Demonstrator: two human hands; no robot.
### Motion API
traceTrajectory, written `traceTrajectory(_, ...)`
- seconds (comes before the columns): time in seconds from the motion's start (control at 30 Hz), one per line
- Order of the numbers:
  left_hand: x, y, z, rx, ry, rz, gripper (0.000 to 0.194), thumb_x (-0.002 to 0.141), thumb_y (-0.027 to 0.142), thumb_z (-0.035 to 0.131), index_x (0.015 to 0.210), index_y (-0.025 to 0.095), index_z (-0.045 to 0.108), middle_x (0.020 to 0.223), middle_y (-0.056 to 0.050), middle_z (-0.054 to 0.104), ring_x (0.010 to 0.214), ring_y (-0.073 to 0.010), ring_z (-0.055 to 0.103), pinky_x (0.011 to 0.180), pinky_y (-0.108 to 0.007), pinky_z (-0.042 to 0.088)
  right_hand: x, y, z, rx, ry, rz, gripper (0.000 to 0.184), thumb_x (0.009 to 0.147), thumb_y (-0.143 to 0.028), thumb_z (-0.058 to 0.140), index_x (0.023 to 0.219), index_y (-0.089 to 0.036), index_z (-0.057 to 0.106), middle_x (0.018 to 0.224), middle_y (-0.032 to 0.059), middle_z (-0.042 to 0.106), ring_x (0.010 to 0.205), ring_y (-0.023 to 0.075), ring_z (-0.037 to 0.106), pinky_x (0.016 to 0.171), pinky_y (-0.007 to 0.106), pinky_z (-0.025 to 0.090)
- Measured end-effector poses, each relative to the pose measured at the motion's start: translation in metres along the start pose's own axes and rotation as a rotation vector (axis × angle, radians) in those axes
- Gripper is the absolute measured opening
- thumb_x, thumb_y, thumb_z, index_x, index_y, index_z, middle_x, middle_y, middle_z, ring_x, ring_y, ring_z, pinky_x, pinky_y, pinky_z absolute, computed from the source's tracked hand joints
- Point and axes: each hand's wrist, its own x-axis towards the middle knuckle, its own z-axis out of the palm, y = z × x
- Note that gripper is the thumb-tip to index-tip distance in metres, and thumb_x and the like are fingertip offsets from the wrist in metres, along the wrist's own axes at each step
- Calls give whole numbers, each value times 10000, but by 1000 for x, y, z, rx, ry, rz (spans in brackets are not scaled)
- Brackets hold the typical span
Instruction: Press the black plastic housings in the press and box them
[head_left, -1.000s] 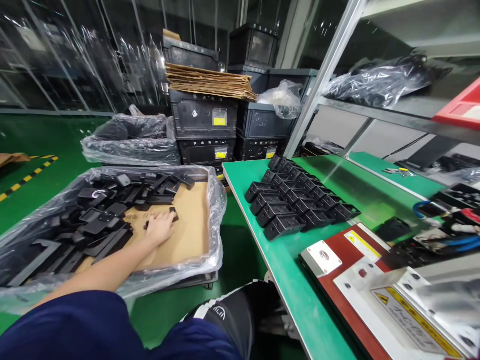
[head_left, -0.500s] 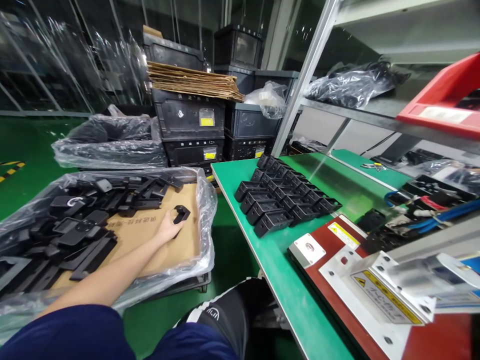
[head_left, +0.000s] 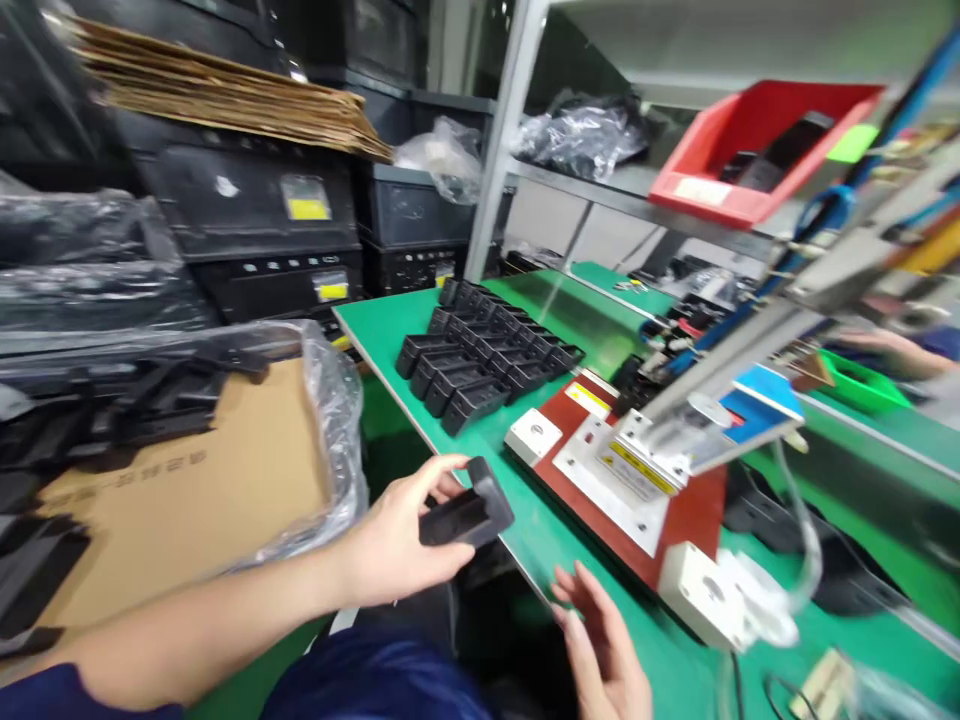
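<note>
1. The person's left hand is closed around a black part, thumb on the near side and fingers on the far side.
2. That part is held tilted, up by the table's left edge; from here I can't tell whether it is over the tabletop or just outside it.
3. The right hand is half open, fingers loosely curled and well parted from the thumb, beside the same edge of the table, nearer the person's body.
4. Black housings stand in close rows towards the table's far left corner.
5. Nearer than those rows, a press with a red-brown base sits on the table, a white button box at its left end and another at its right.
6. Off the left edge, a plastic-lined bin carries a cardboard sheet, with loose black pieces along its far and left sides.
</note>
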Motion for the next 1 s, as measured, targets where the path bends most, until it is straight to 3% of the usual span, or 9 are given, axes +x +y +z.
traceTrajectory(0.07, -2, 19, 23, -15, -166, 61, 658, 656, 170, 652, 1279, 226, 446, 1053, -43, 641, 957, -194, 621, 850, -326, 530, -6, -18, 15, 335, -146, 51, 690, 786, -624, 605, 1361, -288, 422, 1305, 103, 565, 1086, 270, 601, 820, 387, 530)
traceTrajectory(0.1, -3, 25, 32, -16, -225, 103, 654, 656, 157, 649, 1278, 228, 457, 1083, -45, 639, 977, -198, 618, 887, -332, 520, -6, -25, 19, 439, -181, 66, 750, 743, -633, 655, 1362, -279, 423, 1324, 110, 550, 1126, 275, 583, 855, 386, 525)
traceTrajectory(0.23, -6, 37, 52, -42, -380, 156, 665, 740, 197, 627, 1361, 265, 399, 1235, -64, 591, 1076, -216, 586, 908, -334, 518, 1, -34, 10, 686, -216, 154, 649, 706, -588, 724, 1218, -225, 559, 1234, 112, 606, 1138, 278, 579, 947, 410, 489)
traceTrajectory(0.37, -11, 34, 50, -212, -548, 78, 633, 878, 360, 543, 1443, 299, 262, 1370, -108, 496, 1057, -211, 595, 737, -273, 554, 2, -34, -4, 947, -215, 462, 590, 718, -715, 620, 959, -178, 660, 976, 111, 691, 938, 273, 663, 767, 408, 564)
traceTrajectory(0.47, -15, 29, 49, -261, -547, 89, 605, 901, 383, 528, 1442, 305, 270, 1423, -122, 445, 1057, -209, 596, 802, -291, 546, 3, -36, -5, 1064, -201, 607, 565, 679, -726, 647, 842, -186, 665, 785, 69, 692, 777, 238, 679, 650, 362, 575)
traceTrajectory(0.57, -17, 26, 52, -288, -540, 87, 582, 913, 395, 516, 1436, 302, 279, 1419, -127, 450, 1115, -224, 576, 857, -316, 542, 4, -36, -1, 1168, -162, 643, 522, 700, -669, 678, 933, -203, 671, 725, 25, 683, 652, 182, 660, 599, 311, 565)
traceTrajectory(0.73, -13, 27, 57, -361, -539, 68, 515, 927, 416, 495, 1394, 297, 317, 1382, -121, 495, 1162, -221, 562, 874, -320, 542, 5, -34, 0, 1191, -147, 667, 528, 727, -646, 671, 996, -192, 672, 662, 13, 667, 663, 188, 666, 634, 319, 568)
traceTrajectory(1.0, -7, 22, 59, -419, -565, 41, 492, 928, 443, 482, 1375, 298, 337, 1363, -120, 512, 1165, -242, 565, 837, -332, 550, 6, -27, 0, 1181, -147, 595, 451, 803, -577, 634, 996, -172, 681, 733, 32, 700, 656, 176, 670, 634, 319, 571)
